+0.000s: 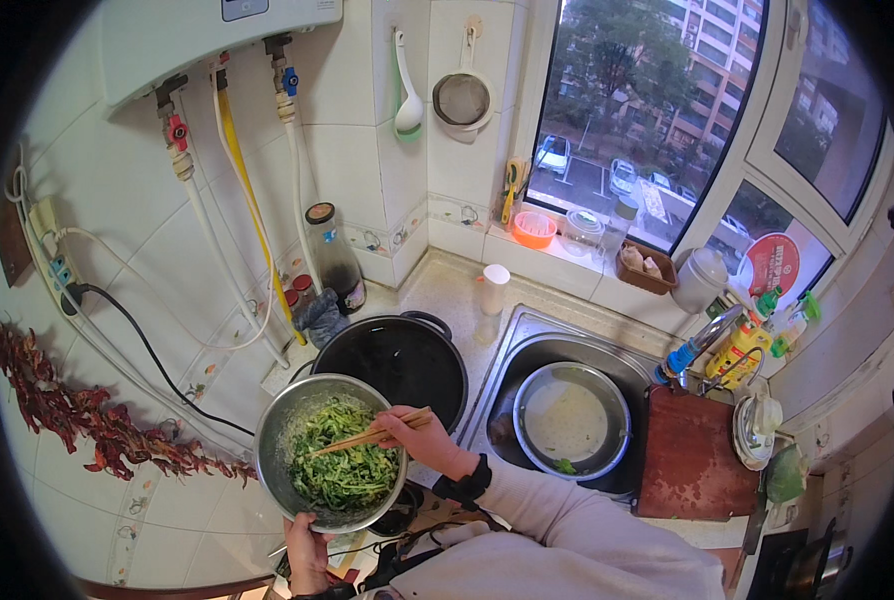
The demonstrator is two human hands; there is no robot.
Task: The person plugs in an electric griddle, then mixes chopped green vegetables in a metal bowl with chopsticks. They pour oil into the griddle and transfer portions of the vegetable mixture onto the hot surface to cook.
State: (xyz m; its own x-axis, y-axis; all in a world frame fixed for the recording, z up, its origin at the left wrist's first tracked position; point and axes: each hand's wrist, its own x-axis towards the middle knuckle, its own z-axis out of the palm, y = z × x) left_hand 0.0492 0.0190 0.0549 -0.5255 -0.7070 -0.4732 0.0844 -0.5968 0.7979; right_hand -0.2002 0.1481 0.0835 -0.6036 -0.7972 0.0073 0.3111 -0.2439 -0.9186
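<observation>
My left hand (309, 548) grips the near rim of a stainless steel mixing bowl (273, 440), its fingers partly hidden under the bowl. Inside lie chopped leafy greens (342, 465), which look coated with something pale. My right hand (422, 442) is closed round a pair of wooden chopsticks (359, 439), whose tips reach into the greens. The bowl is held tilted, overlapping the near left edge of a large black pot (402, 365). That pot stands on the counter with its dark inside showing.
Right of the pot, a sink (502, 385) holds a metal basin (622, 405) of cloudy water. A reddish cutting board (702, 455) lies beside it, near the faucet (707, 345). Dried red chillies (97, 425) hang at left. A tall jar (335, 255) stands behind the pot.
</observation>
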